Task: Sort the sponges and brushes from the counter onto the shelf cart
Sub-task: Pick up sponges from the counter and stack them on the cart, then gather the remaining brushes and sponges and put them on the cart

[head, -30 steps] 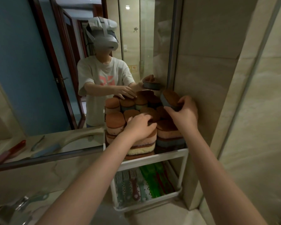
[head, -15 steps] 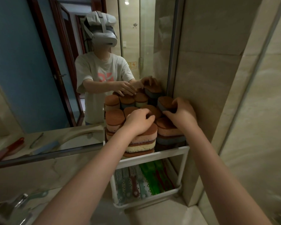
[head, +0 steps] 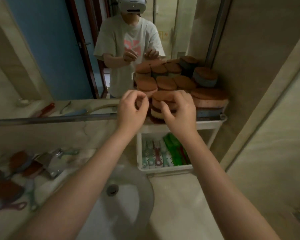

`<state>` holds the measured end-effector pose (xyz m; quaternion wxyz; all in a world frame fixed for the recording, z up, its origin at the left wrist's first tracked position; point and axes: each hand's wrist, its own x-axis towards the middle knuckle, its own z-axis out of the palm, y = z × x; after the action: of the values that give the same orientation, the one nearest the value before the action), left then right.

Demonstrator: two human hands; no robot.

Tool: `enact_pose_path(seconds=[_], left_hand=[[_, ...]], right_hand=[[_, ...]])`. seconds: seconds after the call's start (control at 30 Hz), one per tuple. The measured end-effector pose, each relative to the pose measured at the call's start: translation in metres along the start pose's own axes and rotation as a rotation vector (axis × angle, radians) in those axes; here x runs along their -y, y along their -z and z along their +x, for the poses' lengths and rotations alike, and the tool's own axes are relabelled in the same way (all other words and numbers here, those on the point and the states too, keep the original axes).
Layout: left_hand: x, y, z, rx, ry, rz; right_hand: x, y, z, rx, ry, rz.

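Several brown-topped sponges are stacked on the top shelf of the white shelf cart, beside the mirror. A brown sponge with a grey-blue base lies on top at the back right. My left hand and my right hand hover just in front of the stacks with fingers loosely curled, and they hold nothing. The lower shelf holds green and patterned brushes. More sponges and brushes lie on the counter at the far left.
A chrome faucet stands over a white sink below my forearms. The mirror behind the counter reflects a person and the sponge stacks. A tiled wall and a glass panel close in the cart's right side.
My right hand let go of the grey-blue sponge, which now rests on the pile. Both hands pulled back from the stacks toward me, and the view tilted down to the sink.
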<state>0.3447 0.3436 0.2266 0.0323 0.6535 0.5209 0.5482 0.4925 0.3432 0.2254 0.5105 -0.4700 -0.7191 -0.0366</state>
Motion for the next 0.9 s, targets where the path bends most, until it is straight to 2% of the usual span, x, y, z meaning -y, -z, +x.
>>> enact_pose_path(seconds=[0.13, 0.23, 0.4, 0.73, 0.9], left_hand=[[0.046, 0.045, -0.04, -0.078, 0.172, 0.031], [0.088, 0.085, -0.07, -0.12, 0.321, 0.076], [0.149, 0.163, -0.12, -0.142, 0.533, 0.214], [0.246, 0.312, -0.219, -0.146, 0.943, 0.346], [0.278, 0.357, -0.27, -0.007, 1.145, 0.413]], right_hand=[[0.042, -0.043, -0.034, 0.105, 0.026, 0.225], [0.075, -0.083, -0.06, 0.223, -0.004, 0.297], [0.135, -0.148, -0.1, 0.511, -0.097, 0.393], [0.241, -0.267, -0.179, 1.005, -0.236, 0.312], [0.259, -0.32, -0.221, 1.185, -0.375, 0.165]])
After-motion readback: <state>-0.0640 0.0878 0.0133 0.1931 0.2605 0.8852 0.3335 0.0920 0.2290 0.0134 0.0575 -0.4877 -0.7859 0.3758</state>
